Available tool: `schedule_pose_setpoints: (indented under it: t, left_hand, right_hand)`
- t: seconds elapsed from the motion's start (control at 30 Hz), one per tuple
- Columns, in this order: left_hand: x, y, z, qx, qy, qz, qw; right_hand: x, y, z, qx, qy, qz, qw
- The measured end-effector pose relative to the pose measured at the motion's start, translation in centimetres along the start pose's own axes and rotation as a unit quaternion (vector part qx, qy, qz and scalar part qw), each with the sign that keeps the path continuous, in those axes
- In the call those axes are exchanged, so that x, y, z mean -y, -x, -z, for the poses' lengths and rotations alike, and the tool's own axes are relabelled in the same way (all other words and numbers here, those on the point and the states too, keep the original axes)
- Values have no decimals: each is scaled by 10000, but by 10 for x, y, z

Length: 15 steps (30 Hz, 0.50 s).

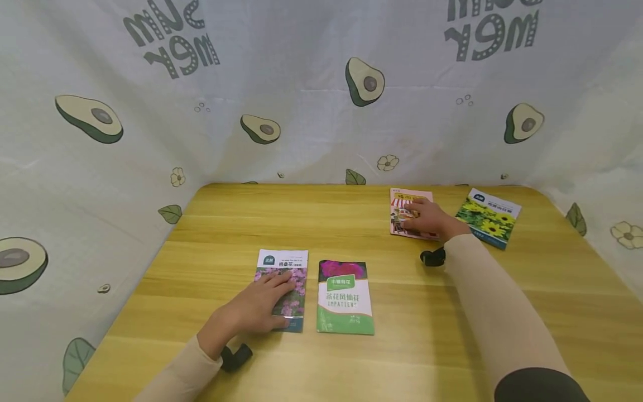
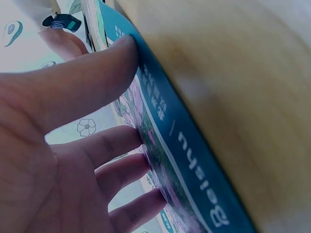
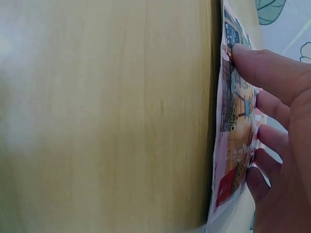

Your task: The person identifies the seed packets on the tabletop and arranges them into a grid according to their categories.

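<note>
My left hand rests on a seed packet with purple-pink flowers and a blue-green lower band, at the front of the table. In the left wrist view, its thumb and fingertips touch the face of this packet without wrapping round it. Farther back, my right hand lies on a pink packet with a striped awning picture. The right wrist view shows the thumb and fingertips spread on the face of that packet. A green and white impatiens packet lies just right of the left hand's packet.
A packet with yellow flowers lies tilted at the back right, close to the right wrist. All the packets lie on a wooden table. A white cloth with avocado prints hangs behind and beside the table.
</note>
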State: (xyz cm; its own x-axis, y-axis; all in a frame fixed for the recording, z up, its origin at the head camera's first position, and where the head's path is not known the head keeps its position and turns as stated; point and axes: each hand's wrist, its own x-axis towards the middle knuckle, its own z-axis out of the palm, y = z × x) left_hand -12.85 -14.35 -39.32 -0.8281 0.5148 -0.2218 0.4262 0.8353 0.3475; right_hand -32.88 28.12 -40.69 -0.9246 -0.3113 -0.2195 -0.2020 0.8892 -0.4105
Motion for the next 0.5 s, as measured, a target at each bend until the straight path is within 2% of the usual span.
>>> schedule_pose_setpoints:
  t: [0.5]
  left_hand:
    - [0,-1,1,-24,19,-38,10000]
  right_hand:
    - [9,-2,-6,-24,70,-93,9999]
